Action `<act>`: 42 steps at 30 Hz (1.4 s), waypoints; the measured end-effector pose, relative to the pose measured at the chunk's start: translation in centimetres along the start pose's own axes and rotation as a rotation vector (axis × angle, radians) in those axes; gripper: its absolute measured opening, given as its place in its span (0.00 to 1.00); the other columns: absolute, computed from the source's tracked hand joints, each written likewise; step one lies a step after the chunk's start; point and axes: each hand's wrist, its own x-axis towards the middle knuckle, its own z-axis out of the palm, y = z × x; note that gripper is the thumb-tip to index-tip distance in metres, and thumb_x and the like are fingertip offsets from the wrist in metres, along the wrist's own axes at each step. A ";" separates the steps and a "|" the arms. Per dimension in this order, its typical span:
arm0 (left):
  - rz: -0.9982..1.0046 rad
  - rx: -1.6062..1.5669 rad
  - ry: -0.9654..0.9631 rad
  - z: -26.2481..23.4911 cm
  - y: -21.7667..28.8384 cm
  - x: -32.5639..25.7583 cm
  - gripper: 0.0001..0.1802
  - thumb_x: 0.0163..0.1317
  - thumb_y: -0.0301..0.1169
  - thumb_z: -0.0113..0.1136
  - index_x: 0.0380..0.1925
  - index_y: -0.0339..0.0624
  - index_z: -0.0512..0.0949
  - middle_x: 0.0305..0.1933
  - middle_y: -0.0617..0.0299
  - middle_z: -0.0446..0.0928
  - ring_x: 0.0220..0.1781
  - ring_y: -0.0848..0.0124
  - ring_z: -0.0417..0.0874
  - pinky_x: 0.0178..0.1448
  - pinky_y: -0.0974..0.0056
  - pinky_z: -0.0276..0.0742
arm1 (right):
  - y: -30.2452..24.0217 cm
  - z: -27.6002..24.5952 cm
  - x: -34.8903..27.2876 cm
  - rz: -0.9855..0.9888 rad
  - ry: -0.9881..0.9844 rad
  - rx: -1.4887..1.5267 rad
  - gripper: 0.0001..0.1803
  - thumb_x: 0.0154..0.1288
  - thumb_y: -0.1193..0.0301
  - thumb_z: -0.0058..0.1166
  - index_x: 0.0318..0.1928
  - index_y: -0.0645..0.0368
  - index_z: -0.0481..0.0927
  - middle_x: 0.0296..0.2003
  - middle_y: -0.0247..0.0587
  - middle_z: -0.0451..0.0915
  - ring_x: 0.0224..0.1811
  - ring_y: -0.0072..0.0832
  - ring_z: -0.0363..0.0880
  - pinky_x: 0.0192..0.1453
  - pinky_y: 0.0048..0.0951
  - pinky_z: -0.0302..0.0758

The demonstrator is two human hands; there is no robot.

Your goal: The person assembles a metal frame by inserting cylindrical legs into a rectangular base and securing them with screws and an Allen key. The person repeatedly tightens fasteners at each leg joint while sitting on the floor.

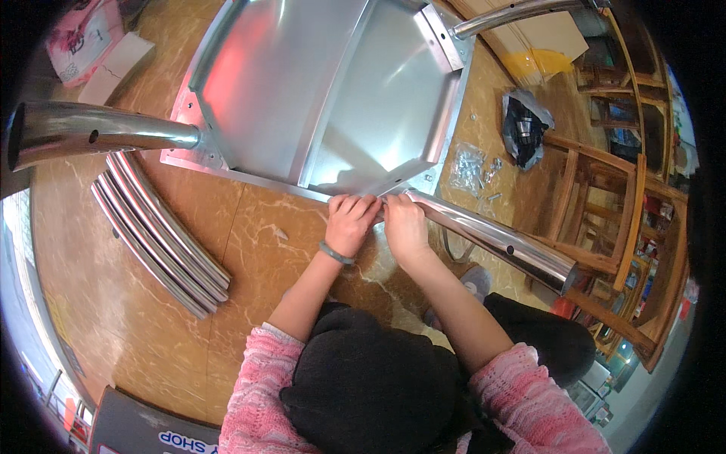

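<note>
An upturned metal tabletop (pixel 265 91) lies on the floor, its hollow underside facing up. Shiny tubular legs stick out from three of its corners: one leg (pixel 113 132) at left, another leg (pixel 522 15) at the far right, and a third leg (pixel 503 238) at the near right. Beside the near right leg's base, my left hand (pixel 352 225) and my right hand (pixel 406 227) meet at the tabletop's edge. Both have their fingers bent and pressed together there. Whatever lies between the fingertips is hidden by the hands.
Several curved steel tubes (pixel 162 238) rest on the floor at left. Right of the tabletop are a clear bag of bolts (pixel 467 165), loose bolts and an open black bag (pixel 523 129) with metal parts. Wooden furniture (pixel 628 219) stands at right; cardboard (pixel 541 38) leans behind.
</note>
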 end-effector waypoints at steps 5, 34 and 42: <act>0.013 0.021 -0.025 -0.5 0.0 0.0 0.18 0.42 0.30 0.60 0.38 0.43 0.78 0.44 0.67 0.74 0.43 0.70 0.73 0.52 0.60 0.63 | -1.1 -1.0 0.8 -0.023 -0.154 -0.273 0.06 0.49 0.76 0.55 0.30 0.62 0.78 0.30 0.46 0.77 0.35 0.35 0.79 0.39 0.31 0.78; 0.026 0.023 -0.037 -0.1 -0.6 -0.5 0.17 0.40 0.32 0.61 0.35 0.45 0.78 0.45 0.62 0.75 0.45 0.66 0.74 0.52 0.58 0.64 | -0.3 1.2 1.2 -0.138 -0.163 -0.513 0.05 0.55 0.72 0.46 0.31 0.60 0.73 0.27 0.46 0.77 0.27 0.33 0.80 0.26 0.29 0.78; 0.020 0.060 -0.125 -0.4 -0.3 -0.2 0.21 0.41 0.31 0.60 0.40 0.46 0.78 0.46 0.64 0.74 0.46 0.66 0.73 0.53 0.58 0.62 | 0.3 1.8 1.5 -0.096 -0.415 -0.380 0.11 0.56 0.71 0.46 0.37 0.63 0.77 0.33 0.52 0.79 0.36 0.36 0.81 0.36 0.36 0.79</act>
